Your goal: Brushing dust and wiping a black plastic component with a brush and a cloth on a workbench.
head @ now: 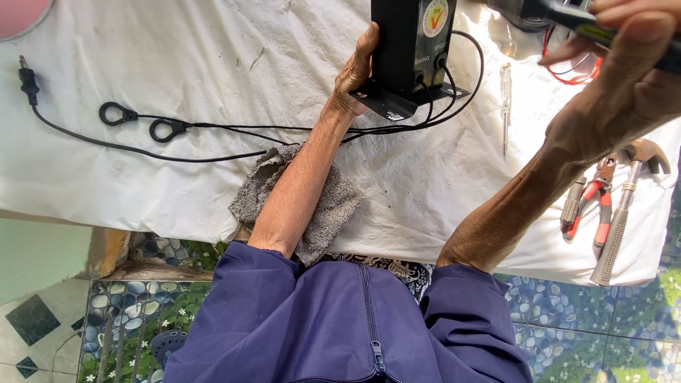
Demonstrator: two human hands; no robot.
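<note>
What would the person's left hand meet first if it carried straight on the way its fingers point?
Nothing new: the left hand already grips the side of the black box, fingers pointing up along it. Straight on lies only more white cloth, though the frame's edge cuts the view.

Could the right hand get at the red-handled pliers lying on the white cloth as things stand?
Probably not right away: the right hand is raised and gripping a dark tool. The red-handled pliers lie uncovered beside the metal claw hammer below that forearm, so the path looks free once the hand is emptied.
</note>
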